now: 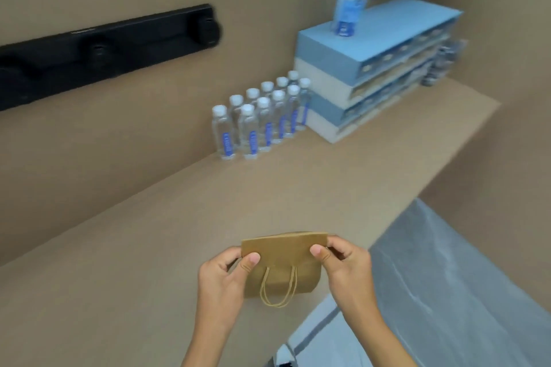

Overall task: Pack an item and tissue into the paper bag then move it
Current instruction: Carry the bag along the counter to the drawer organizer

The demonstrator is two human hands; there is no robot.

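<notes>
Brown kraft paper bag (283,262) with twisted cord handles, still flat, held low at 6 o'clock over the tan table (149,247). Left hand (222,277) and right hand (343,265) each pinch an upper corner, thumbs on front. Step looks like opening the bag; nothing packed yet. Next: pull the sides apart, stand it up. Clear water bottles (259,119) at 12, blue-and-white stacked boxes (372,68) at 1.

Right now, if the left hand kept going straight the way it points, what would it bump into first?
Nothing but the bag that the left hand already pinches. Beyond, bare counter until, probably, the water bottles by the wall; depth is unclear.
</notes>
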